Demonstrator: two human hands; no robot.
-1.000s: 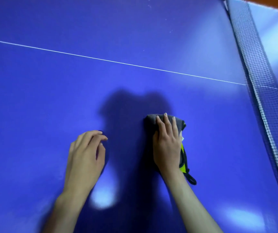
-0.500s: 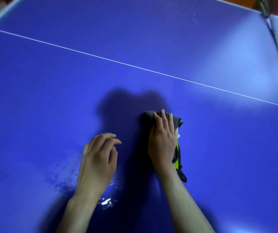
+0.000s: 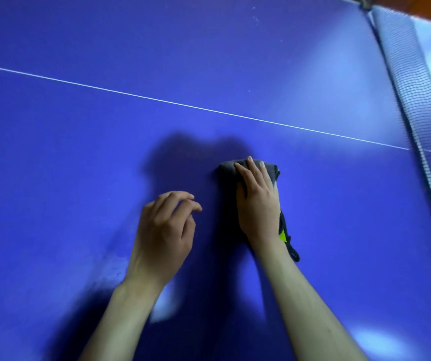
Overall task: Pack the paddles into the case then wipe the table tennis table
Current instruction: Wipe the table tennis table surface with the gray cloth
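The blue desk (image 3: 84, 142) fills nearly the whole view, with a thin white line (image 3: 157, 99) running across it from the left edge toward the net. The net (image 3: 415, 100) stands along the desk's right side, slanting from the far right corner down toward the near right. A dark shadow lies on the surface around the middle. The right hand (image 3: 258, 207) lies flat, fingers straight and close together, pressing down on a folded grey cloth (image 3: 226, 168) near the middle of the desk; the cloth shows a yellow-green patch (image 3: 283, 234) and a dark cord loop (image 3: 293, 252) poking out by the wrist. The left hand (image 3: 163, 235) is just beside it, toward the left edge, fingers loosely curled and holding nothing, fingertips near the surface. A faint pale smear (image 3: 115, 269) shows left of the left wrist.
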